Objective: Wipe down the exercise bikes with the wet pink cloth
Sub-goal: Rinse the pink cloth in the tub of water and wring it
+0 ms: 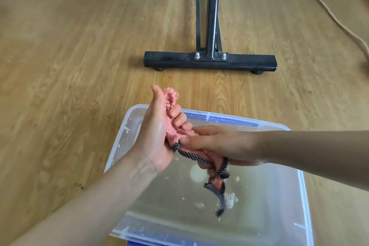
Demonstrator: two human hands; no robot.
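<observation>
- Top centre: black exercise bike, foot bar flat on wooden floor, well apart from the hands.
- Upper right: tan cord trailing over the boards.
- Lower centre: clear tub of flecked water, right under both hands.
- Mid-frame, above the tub: pink cloth, twisted, dark dotted trim dangling.
- Left hand curled tight round the upper end; right hand gripping the lower end.

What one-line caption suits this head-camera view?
Left hand and right hand wring the pink cloth over a water tub before the exercise bike.
</observation>
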